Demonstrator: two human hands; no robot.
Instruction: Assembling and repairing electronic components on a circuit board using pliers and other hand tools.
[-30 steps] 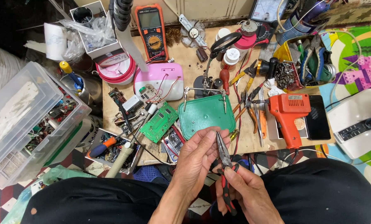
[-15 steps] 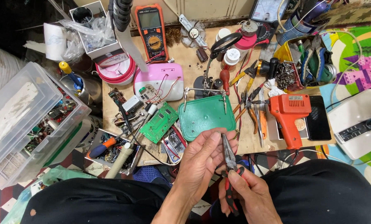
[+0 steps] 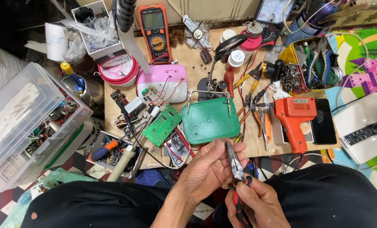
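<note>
fingers (image 3: pixel 222 157) pinch plier (image 3: pixel 235 166) tips, maybe tiny part; clear bin (image 3: pixel 11 109) holds components.

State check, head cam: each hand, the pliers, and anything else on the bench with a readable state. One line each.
Left hand: fingertips pinched at the plier tips; what they hold is too small to tell.
Right hand: gripping the plier handles.
Needle-nose pliers: held upright, jaws closed or nearly so.
Green tray: lying flat, nothing in it.
Multimeter: display blank.
Orange soldering gun: lying on its side, untouched.
Clear plastic box: lid open.
</note>
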